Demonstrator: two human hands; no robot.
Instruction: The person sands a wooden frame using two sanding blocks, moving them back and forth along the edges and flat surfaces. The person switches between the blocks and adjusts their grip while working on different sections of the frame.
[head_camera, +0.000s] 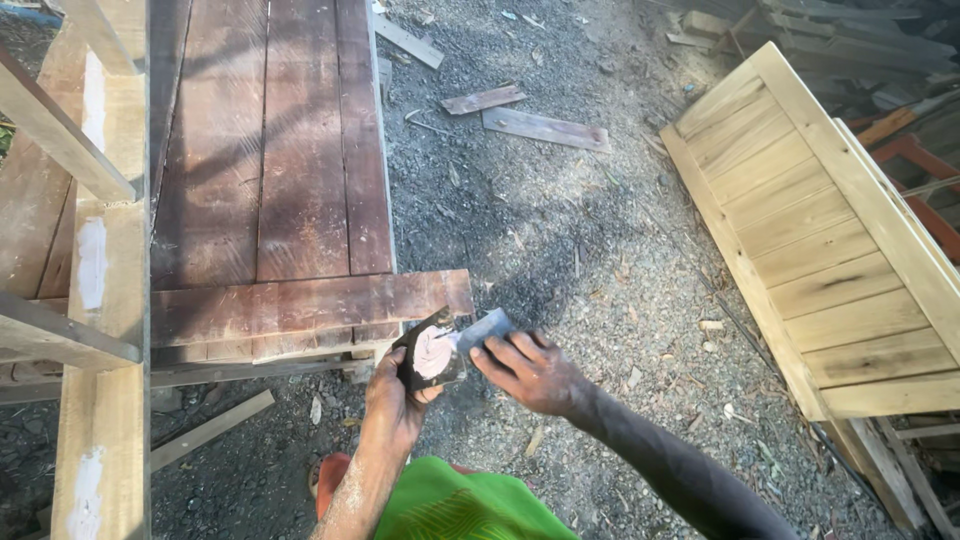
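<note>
Small dark board w/ pinkish paste (430, 352) is gripped in closed left hand (392, 392), just below reddish planks (300, 300). Flat grey blade (484, 330) is pinched by right hand (530, 372), touching paste. Farther right, pale wooden panel (830, 240) is lying on gravel ground (540, 220).

Both forearms reach forward, left grip (395, 385) clenched, right grip (528, 370) pinching, close together

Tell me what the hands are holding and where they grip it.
The left hand grips a small dark container of pinkish paste around its side. The right hand presses fingers on a flat scraper blade, near its back end.
</note>
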